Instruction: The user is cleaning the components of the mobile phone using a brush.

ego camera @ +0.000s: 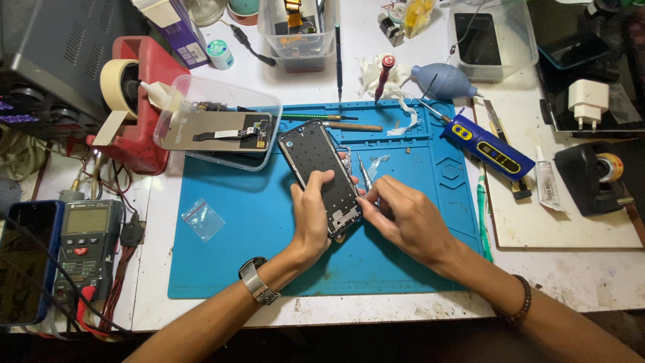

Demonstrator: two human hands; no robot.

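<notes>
Phone frame (pixel 321 176): a dark, stripped phone chassis, held tilted just above the blue work mat (pixel 269 255), near the mat's middle.
Head view, left hand (pixel 312 218): its fingers were closed around the frame's lower half, thumb across the face, wrist with a metal watch (pixel 256 280) resting low over the mat.
Head view, right hand (pixel 406 218): its fingers were pinched closed on tweezers (pixel 363 173), the hand pressed against the frame's lower right edge; where the tips met the frame was hidden by the fingers.
Head view, around the mat: a clear tray with a display panel (pixel 218 131) sat at the mat's upper left corner; a small zip bag (pixel 203 219) lay to the left of the hands; a blue tool with a screen (pixel 487 144) lay at the right edge, a dust blower (pixel 440 81) behind it.
Head view, surface (pixel 571 275): white and scuffed, with a multimeter (pixel 86 245) at the far left.
Doing it well, as a judgement: the frame looked best steadied by the left grip while the tweezers worked at a shallow angle; small force seemed wise, since a slip could scratch the frame or flick a tiny part off the mat.
Care point: keeping both wrists low would likely help.
</notes>
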